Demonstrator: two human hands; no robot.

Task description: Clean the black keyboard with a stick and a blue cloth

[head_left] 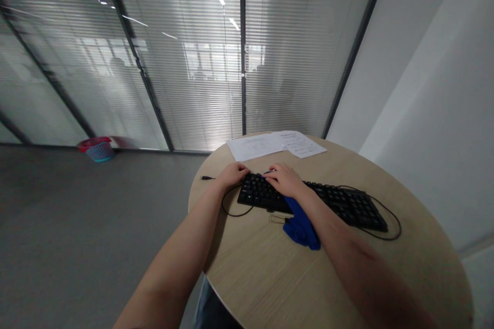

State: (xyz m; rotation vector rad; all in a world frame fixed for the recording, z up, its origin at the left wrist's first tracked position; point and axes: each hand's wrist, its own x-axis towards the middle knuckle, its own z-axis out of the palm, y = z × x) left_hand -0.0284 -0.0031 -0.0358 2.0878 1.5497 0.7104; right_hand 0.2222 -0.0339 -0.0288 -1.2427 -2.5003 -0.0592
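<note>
A black keyboard (349, 205) lies slantwise on the round wooden table. At its left end my left hand (232, 174) is closed on the top corner, fingertips bent over the edge. My right hand (284, 180) rests over the keys left of the middle, fingers pressed together on a blue cloth (303, 229). A bit of blue shows by those fingertips, while the rest of the cloth hangs from under the wrist onto the table. Partly covered by the cloth is a small thin wire loop (276, 218) with a dark end, its kind unclear.
A black cable (397, 231) curls around the keyboard's right end, with another loop at the left. The cable's plug (207, 178) lies near the table's left edge. Printed papers (257, 146) lie at the back. On the floor stands a red and blue basket (100, 151) by the glass partition.
</note>
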